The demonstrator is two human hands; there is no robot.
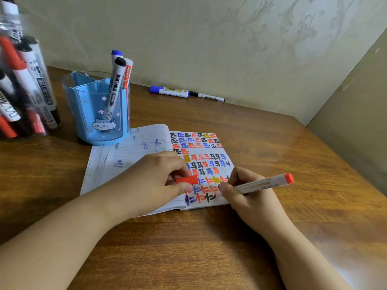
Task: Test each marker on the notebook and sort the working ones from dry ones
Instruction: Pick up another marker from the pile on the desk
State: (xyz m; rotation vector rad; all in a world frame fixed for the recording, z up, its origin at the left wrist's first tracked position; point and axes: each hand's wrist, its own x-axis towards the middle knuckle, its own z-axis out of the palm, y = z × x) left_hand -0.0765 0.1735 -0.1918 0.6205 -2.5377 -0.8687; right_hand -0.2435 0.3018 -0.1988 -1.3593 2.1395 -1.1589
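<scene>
The left hand (159, 181) rests on the open notebook (125, 164) and pinches a red cap (187, 180) between thumb and fingers. Just beside it, the right hand (245, 191) grips a red marker (263, 184), tip down on the lower rows of the right page, which is filled with coloured test marks. The notebook lies on the wooden desk (272, 143). Touching its far left edge stands a blue holder (98, 114) with three markers. A clear container (23, 84) full of markers stands at far left. Two markers (186, 94) lie by the wall.

Head-worn view, downward, close over desk (209, 248)
</scene>
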